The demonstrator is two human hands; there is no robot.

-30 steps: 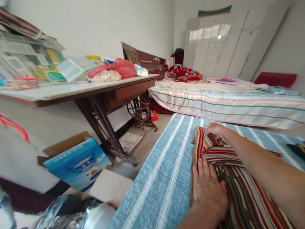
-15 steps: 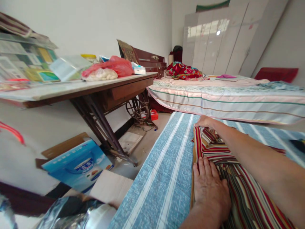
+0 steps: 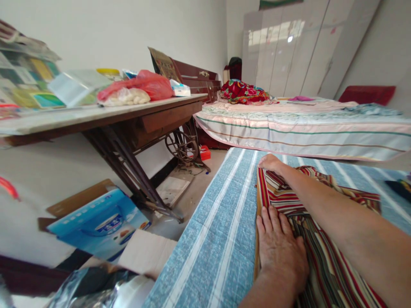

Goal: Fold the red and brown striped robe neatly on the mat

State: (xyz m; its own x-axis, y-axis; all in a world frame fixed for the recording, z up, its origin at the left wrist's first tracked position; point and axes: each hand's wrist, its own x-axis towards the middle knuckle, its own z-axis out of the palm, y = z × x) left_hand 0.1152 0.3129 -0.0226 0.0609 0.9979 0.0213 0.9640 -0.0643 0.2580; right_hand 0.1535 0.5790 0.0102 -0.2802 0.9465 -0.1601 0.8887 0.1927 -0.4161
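A striped garment (image 3: 324, 248) in red, cream, black and tan lies over a blue bed cover (image 3: 205, 239) with white stripes. My left hand (image 3: 279, 248) rests flat on it near its left edge, fingers stretched forward. At the garment's far left corner, my right hand (image 3: 270, 163) has its fingers closed on the cloth, reaching across from the right. My right forearm hides part of the garment, and a crumpled striped part (image 3: 349, 190) shows beyond it.
A sewing-machine table (image 3: 141, 111) on the left bears a red plastic bag (image 3: 154, 85) and boxes. Below stands a blue carton (image 3: 105, 224). Behind is a bed with a pale striped cover (image 3: 289, 128). A dark item (image 3: 400, 191) lies at the right edge.
The view has shifted slightly to the right. More of the crumpled striped cloth now shows beyond my right forearm. Both hands keep nearly the same places on the garment.
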